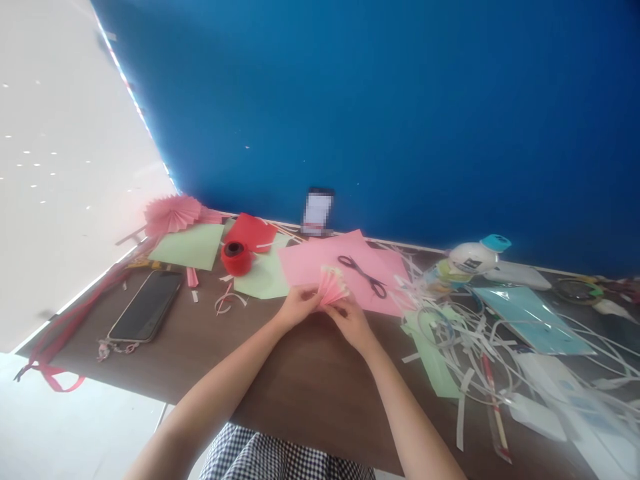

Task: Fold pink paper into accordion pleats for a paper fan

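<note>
A small pleated pink paper fan (pixel 331 285) with a pale scalloped edge is pinched at its narrow end between both hands. My left hand (pixel 301 303) grips its left side, fingertips closed on the folds. From the right and below, my right hand (pixel 350 322) holds the base, its fingers bent around it. Just beyond the fan lie pink paper sheets (pixel 310 257), and black-handled scissors (pixel 363 276) rest on them, apart from both hands.
A phone (pixel 147 307) lies at left; another phone (pixel 317 212) leans against the blue wall. Behind are a red spool (pixel 237 260), green paper (pixel 190 245) and a large pink paper fan (pixel 173 215). At right sit tangled white cables (pixel 470 347), a glue bottle (pixel 473 258) and a blue packet (pixel 535 320).
</note>
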Available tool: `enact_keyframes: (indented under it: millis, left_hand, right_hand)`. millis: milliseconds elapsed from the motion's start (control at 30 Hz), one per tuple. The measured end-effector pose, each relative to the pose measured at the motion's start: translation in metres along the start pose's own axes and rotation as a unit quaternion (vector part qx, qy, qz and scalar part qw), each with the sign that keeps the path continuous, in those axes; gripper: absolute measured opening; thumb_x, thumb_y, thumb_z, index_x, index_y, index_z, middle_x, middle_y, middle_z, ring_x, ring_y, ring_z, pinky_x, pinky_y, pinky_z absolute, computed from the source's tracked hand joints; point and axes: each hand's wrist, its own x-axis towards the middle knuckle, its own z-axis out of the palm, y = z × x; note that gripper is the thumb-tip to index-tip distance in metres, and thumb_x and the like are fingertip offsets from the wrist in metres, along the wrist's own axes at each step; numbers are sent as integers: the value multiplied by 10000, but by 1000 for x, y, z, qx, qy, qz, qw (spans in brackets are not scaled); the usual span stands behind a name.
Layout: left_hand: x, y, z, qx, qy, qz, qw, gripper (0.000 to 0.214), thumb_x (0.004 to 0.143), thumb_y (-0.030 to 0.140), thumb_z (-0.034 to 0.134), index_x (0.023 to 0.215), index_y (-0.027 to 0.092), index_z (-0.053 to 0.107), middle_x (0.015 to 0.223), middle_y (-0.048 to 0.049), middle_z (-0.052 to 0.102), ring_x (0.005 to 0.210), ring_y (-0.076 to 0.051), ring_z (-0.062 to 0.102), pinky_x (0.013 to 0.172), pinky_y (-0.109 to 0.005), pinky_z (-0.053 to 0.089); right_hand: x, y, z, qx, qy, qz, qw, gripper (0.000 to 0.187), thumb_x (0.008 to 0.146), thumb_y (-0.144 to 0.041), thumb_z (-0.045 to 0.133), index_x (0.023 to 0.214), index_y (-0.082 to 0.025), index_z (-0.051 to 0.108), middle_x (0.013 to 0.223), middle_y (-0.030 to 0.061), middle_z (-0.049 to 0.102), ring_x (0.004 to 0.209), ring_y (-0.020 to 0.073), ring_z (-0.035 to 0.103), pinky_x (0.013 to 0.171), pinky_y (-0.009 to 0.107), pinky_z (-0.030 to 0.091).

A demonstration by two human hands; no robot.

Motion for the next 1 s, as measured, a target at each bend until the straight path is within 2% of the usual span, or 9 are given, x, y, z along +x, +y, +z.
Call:
enact_keyframes:
  millis: [100, 300, 500, 600, 733, 833, 900, 1000]
  left_hand:
    - [-2, 2, 4, -27, -15, -1, 1000, 343, 733, 430, 558, 913, 160, 669, 911, -59, 645, 858, -213, 588, 736, -293, 481]
    - [-3, 0, 5, -12, -4, -12, 1000, 327, 748, 447, 536, 864, 171, 665, 912, -41, 614, 808, -177, 567, 728, -272, 469]
    - [-1, -4, 3, 10, 17, -5, 1000, 356, 764, 456, 507, 886, 159, 659, 856, -42, 583, 788, -165, 531, 682, -248, 461]
    - [-2, -4, 2, 49, 20, 26, 998, 341, 787, 441, 481, 882, 169, 662, 827, -46, 566, 798, -170, 518, 690, -250, 450]
    - [-5, 0, 3, 141, -16, 87, 986, 330, 830, 397, 426, 840, 178, 672, 770, -48, 545, 796, -169, 502, 732, -256, 423]
    - [-6, -1, 4, 193, -32, 113, 974, 272, 794, 371, 501, 940, 197, 650, 805, -50, 530, 786, -168, 490, 667, -234, 415]
    - [-5, -4, 2, 220, -28, 126, 967, 311, 784, 345, 523, 1053, 214, 607, 823, -53, 522, 786, -170, 485, 653, -233, 410]
    - [-3, -9, -1, 247, -14, 152, 957, 382, 805, 310, 495, 1175, 224, 532, 849, -58, 522, 813, -178, 491, 740, -262, 406]
  right_hand:
    - [0, 0, 0, 28, -16, 31, 999, 238, 789, -404, 516, 851, -228, 664, 878, 46, 629, 805, 204, 581, 712, 364, 483]
    - [0, -12, -6, 84, 83, 78, 990, 360, 676, -374, 650, 975, -177, 611, 960, 81, 658, 903, 243, 599, 799, 392, 471]
    - [-2, -21, -11, 101, 86, 67, 989, 291, 664, -364, 653, 882, -170, 648, 904, 75, 679, 875, 253, 617, 801, 403, 473]
    - [-1, -19, -11, 93, 96, 85, 987, 316, 647, -368, 666, 898, -176, 653, 888, 72, 685, 859, 263, 622, 777, 408, 483]
    - [0, -12, -12, 99, 111, 111, 983, 292, 641, -375, 674, 849, -171, 665, 789, 72, 696, 797, 266, 636, 765, 415, 489]
    - [1, -8, -12, 135, 107, 114, 978, 254, 666, -363, 662, 824, -164, 656, 782, 68, 693, 784, 250, 642, 783, 411, 491]
    - [1, -6, -12, 166, 110, 112, 974, 295, 671, -340, 666, 906, -166, 629, 849, 66, 684, 808, 237, 639, 795, 407, 494]
    - [2, -1, -13, 212, 134, 98, 963, 426, 679, -316, 668, 1069, -201, 544, 1002, 64, 639, 861, 217, 625, 796, 398, 506]
